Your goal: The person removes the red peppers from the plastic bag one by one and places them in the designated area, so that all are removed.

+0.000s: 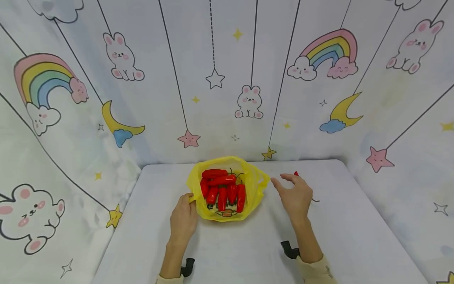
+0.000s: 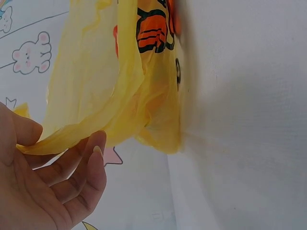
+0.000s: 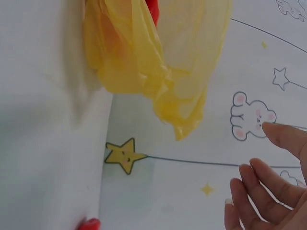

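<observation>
Left hand point(image 1: 183, 218) pinches a thin yellow plastic bag point(image 1: 253, 182) of glossy red elongated peppers point(image 1: 222, 198); right hand point(image 1: 297, 198), thumb and forefinger apart, nearby.

Soft, bright light falls evenly across the head view, catching small glints on red peppers point(image 1: 222, 180) between the left fingers point(image 1: 185, 200) and right fingers point(image 1: 292, 178), with faint shadows on the white tabletop point(image 1: 234, 252) behind both. The wrist views run dimmer and greyer: light glows through a yellow bag point(image 2: 88, 72) at the left fingers, a soft-edged shadow lies on the tabletop beyond them, and, left of the right fingers, the tabletop turns smooth and indistinct.
</observation>
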The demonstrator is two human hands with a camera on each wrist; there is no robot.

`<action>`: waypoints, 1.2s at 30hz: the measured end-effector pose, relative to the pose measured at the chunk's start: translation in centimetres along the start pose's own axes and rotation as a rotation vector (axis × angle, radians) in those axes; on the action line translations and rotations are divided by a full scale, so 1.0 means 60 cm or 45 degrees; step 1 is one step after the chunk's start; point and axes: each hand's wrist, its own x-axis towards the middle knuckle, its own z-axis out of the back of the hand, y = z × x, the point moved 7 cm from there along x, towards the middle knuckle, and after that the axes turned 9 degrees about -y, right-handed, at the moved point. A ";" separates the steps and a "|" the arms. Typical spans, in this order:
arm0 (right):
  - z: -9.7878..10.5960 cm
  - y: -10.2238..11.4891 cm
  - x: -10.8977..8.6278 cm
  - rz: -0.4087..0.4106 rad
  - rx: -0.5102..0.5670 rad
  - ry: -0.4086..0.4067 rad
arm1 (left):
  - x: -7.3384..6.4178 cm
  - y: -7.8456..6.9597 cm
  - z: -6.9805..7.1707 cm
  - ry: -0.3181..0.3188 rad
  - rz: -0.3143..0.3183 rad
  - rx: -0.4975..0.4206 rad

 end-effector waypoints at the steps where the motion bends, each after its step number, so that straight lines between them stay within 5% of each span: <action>1: -0.003 0.004 -0.003 0.005 -0.003 0.012 | 0.000 0.000 0.000 -0.001 0.001 0.002; 24: -0.118 0.081 -0.095 0.225 0.145 0.477 | -0.001 0.000 -0.002 -0.003 0.015 0.016; 36: -0.160 0.056 -0.117 0.239 0.149 0.483 | -0.001 0.004 -0.013 -0.003 0.010 0.030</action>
